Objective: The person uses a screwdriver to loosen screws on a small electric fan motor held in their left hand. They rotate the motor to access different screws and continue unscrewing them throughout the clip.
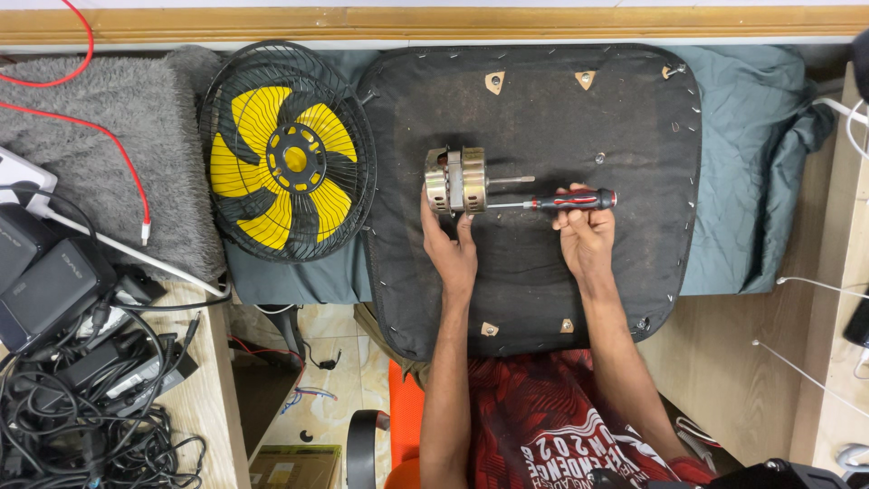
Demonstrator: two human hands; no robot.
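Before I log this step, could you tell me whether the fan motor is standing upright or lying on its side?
On its side: the motor has its shaft pointing sideways toward the screwdriver, steadied by the left hand.

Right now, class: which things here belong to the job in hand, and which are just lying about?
In hand:
motor, steadied by left hand
screwdriver, in right hand
black pad under them

Lying about:
fan
grey rug
red cable
adapters
black cables
green cloth

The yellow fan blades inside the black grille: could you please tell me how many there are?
5, spread evenly around the hub inside the black grille: yellow fan blades at upper left, upper right, left, lower left and lower right.
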